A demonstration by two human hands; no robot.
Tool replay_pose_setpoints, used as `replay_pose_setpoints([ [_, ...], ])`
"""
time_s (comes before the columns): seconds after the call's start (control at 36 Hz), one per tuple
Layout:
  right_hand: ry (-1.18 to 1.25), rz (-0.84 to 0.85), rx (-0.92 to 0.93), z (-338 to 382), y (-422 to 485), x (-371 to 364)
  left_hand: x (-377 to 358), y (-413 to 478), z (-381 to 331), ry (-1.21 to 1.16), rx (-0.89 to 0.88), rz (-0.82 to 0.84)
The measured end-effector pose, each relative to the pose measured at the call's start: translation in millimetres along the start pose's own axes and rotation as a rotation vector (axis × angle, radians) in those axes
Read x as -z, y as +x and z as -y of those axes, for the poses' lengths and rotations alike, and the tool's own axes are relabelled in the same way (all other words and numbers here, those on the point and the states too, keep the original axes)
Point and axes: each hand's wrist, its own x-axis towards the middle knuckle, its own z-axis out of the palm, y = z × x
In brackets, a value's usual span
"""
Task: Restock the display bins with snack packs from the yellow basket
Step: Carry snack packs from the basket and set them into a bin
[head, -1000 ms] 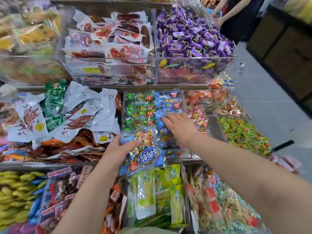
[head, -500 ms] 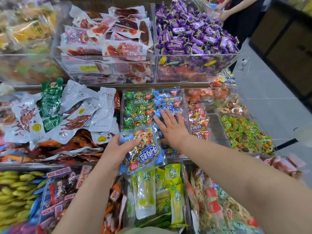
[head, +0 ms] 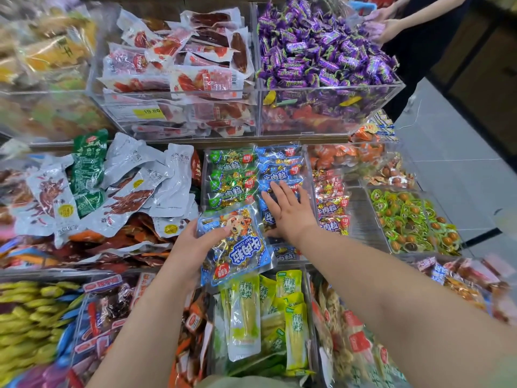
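Fingers of the left hand (head: 193, 245) curl behind a blue snack pack (head: 240, 247) while the thumb lies across its front, so the pack is pinched by its left edge. It is held tilted, label up, just below the middle of the view. Its lower end hangs over yellow-green pouches (head: 246, 317) that stand upright at 6 o'clock. At 8 o'clock, on the same near row, lies a blurred heap of yellow wrapped snacks (head: 28, 317).

Just beyond, at 1 o'clock from the held pack, the right hand (head: 293, 214) lies palm down in a clear display bin (head: 310, 177). Its fingers (head: 279, 191) are straight and spread apart, pressing flat on the blue packs (head: 282, 166) that fill the right half of that bin; they grip nothing. Green packs (head: 232, 177) of the same kind are stacked in the left half, and the held pack's upper edge overlaps the nearest of them.

At 3 o'clock from the right hand sit red-and-gold packs (head: 333, 203), and farther right green-wrapped round sweets (head: 405, 217). At 9 o'clock white and green pouches (head: 126, 186) lie loosely piled.

Farther back, on the upper tier, red meat packs (head: 179, 65) are heaped at 11 o'clock, with a yellow price tag (head: 148, 112) reading 19.80 below them. Purple sweets (head: 321, 51) are heaped at 1 o'clock. At the far 1 o'clock corner another person's hands (head: 383, 26) are beside the purple sweets.
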Motion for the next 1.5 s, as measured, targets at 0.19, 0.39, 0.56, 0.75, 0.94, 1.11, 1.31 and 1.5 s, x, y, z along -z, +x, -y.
replay_pose_setpoints([
  [0.19, 0.092, -0.013, 0.07, -7, -11, 4, 1, -1, -1, 0.022, 0.021, -0.008],
  [0.39, 0.998, -0.2, -0.104, -14, -42, 44, -5, -6, -5, 0.004, 0.009, -0.036],
  [0.56, 1.928, 0.04, -0.524, 7, -77, 75, -22, -7, -6, -0.29, -0.113, -0.24],
  [0.75, 2.42, 0.218, -0.557, 43, -92, 69, -47, -1, 2, -0.227, -0.142, -0.181],
  [0.94, 2.365, 0.002, -0.555, 29, -90, 73, -47, -2, 2, -0.199, -0.081, -0.141],
  [1.11, 2.346, -0.248, -0.652, -26, -79, 88, -36, 5, 0, -0.186, -0.059, -0.211],
  [1.31, 1.564, -0.143, -0.574, -65, -78, 104, -21, 15, -3, -0.168, -0.05, -0.278],
  [1.5, 0.498, 0.059, -0.093, -48, -57, 113, -21, 13, 0, -0.193, -0.062, -0.257],
])
